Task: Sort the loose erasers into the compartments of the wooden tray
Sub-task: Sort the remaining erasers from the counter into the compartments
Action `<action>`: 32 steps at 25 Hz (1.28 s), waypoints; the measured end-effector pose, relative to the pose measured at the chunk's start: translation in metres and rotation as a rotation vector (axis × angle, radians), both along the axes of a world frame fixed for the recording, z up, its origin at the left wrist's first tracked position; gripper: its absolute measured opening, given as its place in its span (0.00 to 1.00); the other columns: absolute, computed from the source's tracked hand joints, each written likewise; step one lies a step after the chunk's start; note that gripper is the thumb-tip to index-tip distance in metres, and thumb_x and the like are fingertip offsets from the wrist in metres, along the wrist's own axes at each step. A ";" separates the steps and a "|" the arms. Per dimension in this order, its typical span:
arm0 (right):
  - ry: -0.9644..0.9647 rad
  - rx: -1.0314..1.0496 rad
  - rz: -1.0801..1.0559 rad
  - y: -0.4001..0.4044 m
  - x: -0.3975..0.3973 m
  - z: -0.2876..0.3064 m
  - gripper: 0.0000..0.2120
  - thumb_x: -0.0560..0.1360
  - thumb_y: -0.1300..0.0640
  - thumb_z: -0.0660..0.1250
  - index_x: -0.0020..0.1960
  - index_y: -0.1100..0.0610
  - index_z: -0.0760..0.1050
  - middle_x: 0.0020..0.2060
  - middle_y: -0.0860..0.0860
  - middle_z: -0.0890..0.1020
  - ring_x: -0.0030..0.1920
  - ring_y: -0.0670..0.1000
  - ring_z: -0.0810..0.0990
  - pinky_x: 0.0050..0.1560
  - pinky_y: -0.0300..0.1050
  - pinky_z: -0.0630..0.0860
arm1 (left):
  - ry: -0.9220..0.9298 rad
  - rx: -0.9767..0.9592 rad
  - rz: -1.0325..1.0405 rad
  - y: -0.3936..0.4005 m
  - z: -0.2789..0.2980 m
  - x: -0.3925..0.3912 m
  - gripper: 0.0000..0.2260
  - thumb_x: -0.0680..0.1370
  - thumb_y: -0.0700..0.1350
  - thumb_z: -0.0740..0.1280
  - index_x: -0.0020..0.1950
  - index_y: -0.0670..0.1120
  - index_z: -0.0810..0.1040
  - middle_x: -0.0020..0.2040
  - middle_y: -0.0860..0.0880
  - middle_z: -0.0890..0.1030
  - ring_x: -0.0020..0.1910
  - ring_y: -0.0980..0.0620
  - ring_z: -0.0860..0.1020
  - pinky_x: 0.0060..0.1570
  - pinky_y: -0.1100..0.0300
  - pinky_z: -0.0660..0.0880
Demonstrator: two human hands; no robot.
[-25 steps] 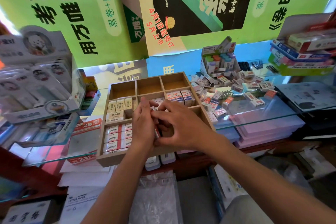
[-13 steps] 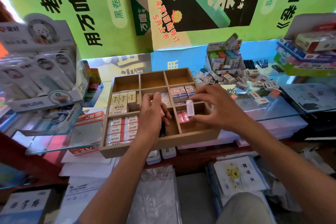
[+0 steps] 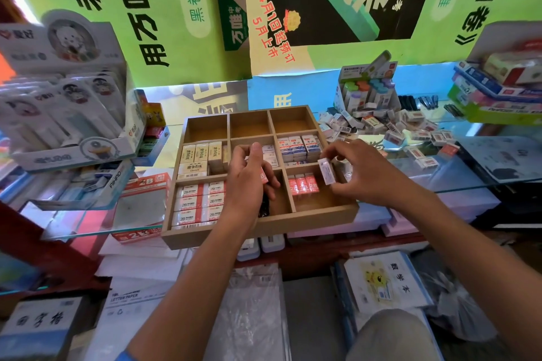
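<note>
risk: the eraser (image 3: 326,170) pinched upright in the right hand (image 3: 363,176) may tip flat or land askew beside the red row just left of it, if released high. the right hand hovers over the tray (image 3: 264,228) near corner; the left hand (image 3: 249,182), palm down over the middle, grips a red eraser (image 3: 263,177). the loose pile (image 3: 396,129) lies beyond the right hand.

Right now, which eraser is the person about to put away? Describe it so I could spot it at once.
Find the wooden tray on the glass counter and go to its near right compartment. Above that compartment the right hand pinches one eraser. It stands pale and on end in the fingers, unlike the three red-wrapped erasers lying in the compartment below.
</note>
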State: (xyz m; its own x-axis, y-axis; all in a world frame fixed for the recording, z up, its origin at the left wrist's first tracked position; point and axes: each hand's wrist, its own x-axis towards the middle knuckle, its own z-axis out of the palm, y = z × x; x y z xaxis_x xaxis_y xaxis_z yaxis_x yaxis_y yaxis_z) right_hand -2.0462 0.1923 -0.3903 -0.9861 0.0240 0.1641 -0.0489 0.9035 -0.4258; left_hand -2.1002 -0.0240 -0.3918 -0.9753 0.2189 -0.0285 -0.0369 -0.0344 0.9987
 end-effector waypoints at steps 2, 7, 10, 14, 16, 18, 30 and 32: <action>-0.001 0.014 0.006 -0.002 0.000 0.000 0.25 0.64 0.48 0.76 0.57 0.41 0.69 0.49 0.47 0.79 0.50 0.49 0.74 0.49 0.52 0.77 | -0.001 -0.003 0.000 0.000 0.000 0.000 0.09 0.84 0.53 0.56 0.51 0.51 0.71 0.32 0.49 0.78 0.32 0.45 0.76 0.29 0.57 0.71; -0.001 0.128 0.029 -0.009 0.003 0.002 0.25 0.68 0.49 0.76 0.62 0.48 0.73 0.52 0.47 0.79 0.49 0.46 0.71 0.47 0.42 0.68 | 0.001 -0.001 -0.006 0.000 0.001 0.001 0.09 0.84 0.53 0.56 0.51 0.51 0.71 0.33 0.49 0.78 0.33 0.45 0.76 0.29 0.57 0.71; -0.050 0.164 0.012 -0.011 0.005 0.004 0.23 0.67 0.49 0.76 0.59 0.46 0.71 0.55 0.48 0.79 0.52 0.47 0.72 0.50 0.44 0.72 | 0.006 0.000 -0.007 0.000 0.001 0.001 0.09 0.84 0.53 0.56 0.51 0.51 0.71 0.33 0.48 0.78 0.32 0.46 0.76 0.29 0.57 0.71; -0.118 0.359 0.029 -0.016 0.003 0.008 0.22 0.70 0.46 0.73 0.62 0.46 0.72 0.59 0.47 0.77 0.55 0.48 0.71 0.55 0.47 0.70 | 0.017 0.005 -0.005 0.000 0.000 0.001 0.08 0.85 0.52 0.56 0.50 0.51 0.71 0.33 0.49 0.78 0.31 0.47 0.76 0.29 0.58 0.71; -0.127 0.417 0.040 -0.021 0.001 0.009 0.24 0.72 0.46 0.72 0.67 0.46 0.72 0.60 0.48 0.77 0.58 0.51 0.72 0.57 0.48 0.69 | 0.022 0.008 -0.005 0.000 0.000 0.001 0.08 0.85 0.52 0.56 0.50 0.51 0.71 0.32 0.49 0.78 0.32 0.46 0.76 0.29 0.57 0.71; -0.133 0.368 0.029 -0.022 -0.002 0.008 0.24 0.72 0.47 0.73 0.67 0.46 0.71 0.58 0.51 0.78 0.58 0.52 0.74 0.57 0.48 0.71 | 0.025 0.012 -0.007 0.000 -0.001 0.001 0.08 0.84 0.52 0.56 0.50 0.51 0.71 0.33 0.49 0.78 0.32 0.45 0.76 0.29 0.57 0.71; 0.254 -0.046 0.308 -0.081 -0.002 0.018 0.29 0.69 0.52 0.73 0.69 0.51 0.71 0.63 0.47 0.78 0.59 0.47 0.73 0.61 0.46 0.71 | 0.077 0.142 -0.192 -0.005 0.005 0.006 0.11 0.85 0.48 0.54 0.63 0.51 0.73 0.46 0.48 0.84 0.44 0.47 0.84 0.41 0.50 0.81; 0.273 -0.093 0.268 -0.083 -0.009 0.014 0.27 0.70 0.53 0.73 0.68 0.50 0.72 0.62 0.48 0.78 0.59 0.52 0.75 0.59 0.54 0.73 | 0.086 0.144 -0.203 -0.004 0.005 0.007 0.12 0.86 0.47 0.53 0.64 0.50 0.73 0.47 0.51 0.84 0.47 0.50 0.84 0.45 0.53 0.81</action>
